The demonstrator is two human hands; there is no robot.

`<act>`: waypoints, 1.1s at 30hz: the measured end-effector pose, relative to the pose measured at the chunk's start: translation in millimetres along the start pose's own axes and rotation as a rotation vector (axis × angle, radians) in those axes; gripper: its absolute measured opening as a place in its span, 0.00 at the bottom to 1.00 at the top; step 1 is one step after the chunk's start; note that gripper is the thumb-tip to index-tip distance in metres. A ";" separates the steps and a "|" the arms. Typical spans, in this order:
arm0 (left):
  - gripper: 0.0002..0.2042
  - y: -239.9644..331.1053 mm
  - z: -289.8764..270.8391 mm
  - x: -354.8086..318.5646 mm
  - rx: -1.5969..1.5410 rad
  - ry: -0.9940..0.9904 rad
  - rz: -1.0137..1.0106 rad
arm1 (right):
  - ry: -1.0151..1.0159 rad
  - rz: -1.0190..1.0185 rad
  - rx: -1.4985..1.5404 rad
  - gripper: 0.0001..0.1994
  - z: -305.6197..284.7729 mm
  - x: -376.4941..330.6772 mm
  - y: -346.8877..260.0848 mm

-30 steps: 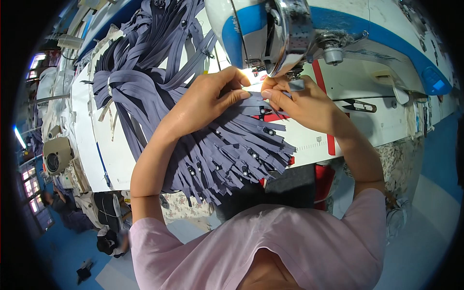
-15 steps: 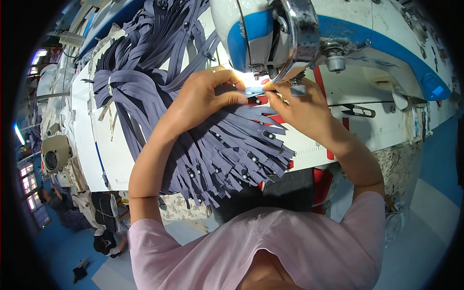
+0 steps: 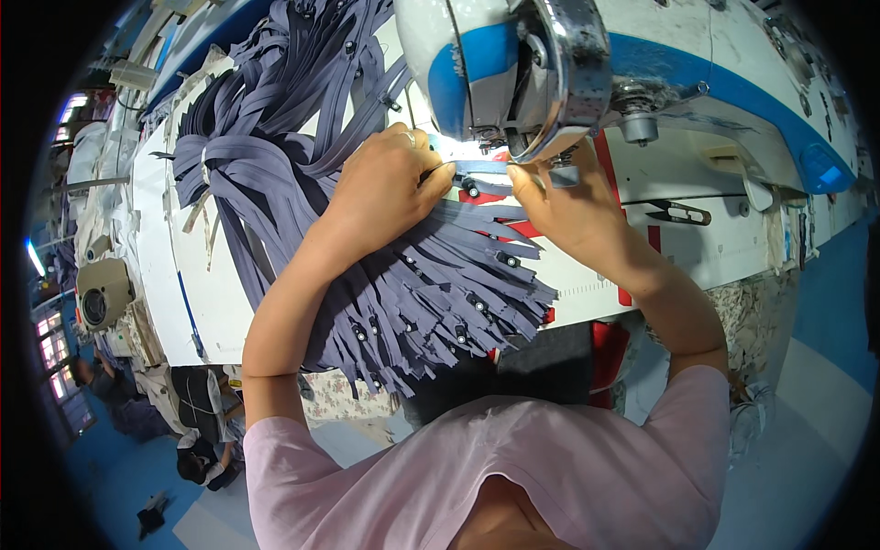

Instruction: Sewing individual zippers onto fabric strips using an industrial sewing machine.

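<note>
A grey-blue zipper (image 3: 482, 169) is stretched between my two hands, just in front of the lit needle area of a white and blue sewing machine (image 3: 423, 37). My left hand (image 3: 385, 188) pinches it at the left between thumb and fingers. On the right, my right hand (image 3: 576, 206) has its thumb pressed on the other end, its fingers partly hidden by the machine head. A dark slider with a round light ring hangs just below the stretched tape. Beneath my left wrist spreads a large bundle of grey zippers (image 3: 431, 284), their ends fanned toward me.
Black thread snips (image 3: 678, 213) lie on the machine bed to the right. A blue stick-like tool (image 3: 191, 312) rests on the white table at left. Red strips (image 3: 654, 240) mark the table. Farther left are a beige boxed device (image 3: 106, 293) and other people.
My left hand has drawn slightly left, away from my right, so a longer stretch of zipper shows between them. The right hand has shifted only a little.
</note>
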State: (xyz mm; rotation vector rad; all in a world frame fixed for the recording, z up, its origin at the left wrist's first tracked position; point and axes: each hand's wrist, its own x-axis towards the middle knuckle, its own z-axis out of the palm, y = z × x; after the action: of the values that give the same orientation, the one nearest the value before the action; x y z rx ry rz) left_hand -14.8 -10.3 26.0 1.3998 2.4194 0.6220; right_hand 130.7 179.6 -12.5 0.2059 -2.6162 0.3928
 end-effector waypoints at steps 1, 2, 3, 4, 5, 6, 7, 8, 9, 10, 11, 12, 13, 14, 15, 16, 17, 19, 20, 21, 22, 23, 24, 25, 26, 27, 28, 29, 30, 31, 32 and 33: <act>0.17 -1.3 2.3 -0.4 0.032 0.074 0.048 | -0.046 0.070 0.068 0.07 -2.0 0.9 0.1; 0.17 -1.1 2.3 -0.1 0.031 0.076 0.047 | -0.093 0.140 0.134 0.08 -4.1 2.3 0.4; 0.17 -0.8 1.9 0.0 0.036 0.068 0.044 | -0.095 0.137 0.133 0.08 -6.0 4.1 -0.3; 0.17 -0.4 1.5 0.1 0.040 0.061 0.042 | -0.040 0.121 0.173 0.09 -7.9 5.9 -1.5; 0.17 -0.1 1.2 -0.3 0.040 0.062 0.040 | 0.015 0.106 0.214 0.10 -8.4 7.0 -2.7; 0.17 0.3 1.0 -0.7 0.047 0.069 0.045 | 0.015 0.104 0.215 0.10 -5.6 6.7 -2.2; 0.17 0.9 0.7 -1.2 0.054 0.076 0.050 | 0.037 0.032 0.101 0.11 -0.3 5.4 -0.8; 0.17 1.9 0.7 -1.6 0.053 0.078 0.051 | 0.058 -0.038 -0.016 0.11 3.6 4.7 0.8; 0.15 3.5 0.7 -2.7 0.130 0.126 0.053 | 0.058 -0.039 -0.018 0.11 5.6 5.2 1.8; 0.12 5.8 0.7 -4.2 0.207 0.174 0.056 | 0.109 -0.079 -0.045 0.10 7.2 5.9 2.6; 0.12 9.0 0.7 -5.4 0.206 0.175 0.058 | 0.160 -0.118 -0.073 0.10 8.5 7.1 3.4; 0.10 13.8 0.6 -7.1 0.457 0.314 0.119 | 0.160 -0.118 -0.076 0.10 7.8 8.0 3.1; 0.10 18.1 0.5 -9.2 0.707 0.452 0.179 | 0.140 -0.095 -0.024 0.10 6.0 8.9 2.2; 0.14 22.0 0.2 -13.3 0.763 0.433 0.229 | 0.119 -0.070 0.030 0.11 4.2 9.1 0.8; 0.14 23.6 2.0 -13.6 0.762 0.433 0.231 | 0.119 -0.068 0.029 0.11 3.5 9.4 1.1; 0.13 24.8 5.3 -13.4 0.553 0.388 0.346 | 0.132 -0.089 0.037 0.11 3.1 9.7 1.8; 0.12 25.7 8.8 -13.2 0.344 0.341 0.453 | 0.146 -0.111 0.046 0.11 2.1 10.4 2.1; 0.10 21.0 18.5 -13.1 0.282 0.319 0.388 | 0.133 -0.112 0.032 0.10 -2.6 12.1 0.3; 0.09 15.7 21.4 -10.6 0.187 0.319 0.343 | 0.120 -0.113 0.018 0.10 -4.0 12.3 -0.6; 0.07 11.7 23.6 -8.6 0.092 0.319 0.297 | 0.120 -0.114 0.018 0.10 -4.5 11.6 -1.2; 0.07 9.4 25.3 -7.9 0.064 0.357 0.291 | 0.110 -0.106 0.032 0.09 -5.2 10.8 -1.6; 0.07 8.8 26.5 -7.0 0.064 0.359 0.293 | 0.099 -0.099 0.043 0.09 -6.0 10.4 -0.5; 0.08 8.5 27.6 -6.6 0.005 0.308 0.199 | 0.101 -0.100 0.041 0.09 -4.6 8.7 1.1; 0.09 8.3 28.0 -6.2 -0.054 0.257 0.106 | 0.078 -0.066 0.066 0.08 -1.2 5.9 2.8; 0.12 8.4 25.9 -6.1 -0.069 0.253 0.118 | 0.055 -0.035 0.091 0.08 0.0 5.2 3.3; 0.12 8.7 23.0 -5.8 -0.068 0.257 0.118 | 0.057 -0.040 0.089 0.08 -1.1 5.8 2.6; 0.12 9.1 19.9 -5.4 -0.069 0.230 0.135 | 0.051 0.008 0.153 0.08 -2.5 6.1 1.5; 0.13 8.8 18.1 -5.7 -0.069 0.201 0.151 | 0.044 0.057 0.219 0.08 -3.0 6.2 0.6; 0.13 7.7 17.4 -5.3 -0.062 0.194 0.168 | 0.045 0.055 0.219 0.08 -2.9 6.4 0.6; 0.13 7.9 18.0 -5.1 -0.061 0.196 0.167 | 0.047 0.049 0.206 0.08 -2.6 6.5 0.7; 0.13 8.5 19.8 -4.5 0.008 0.243 0.215 | 0.050 0.044 0.192 0.08 -2.4 6.6 0.8; 0.13 8.8 21.9 -3.9 0.077 0.289 0.263 | 0.050 0.043 0.191 0.08 -2.2 7.0 1.4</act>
State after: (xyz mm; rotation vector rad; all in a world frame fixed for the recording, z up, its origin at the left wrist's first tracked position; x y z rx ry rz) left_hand 3.4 -4.9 11.5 1.7896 2.5161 0.8541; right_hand 125.3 181.0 -7.6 0.2004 -2.5373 0.6552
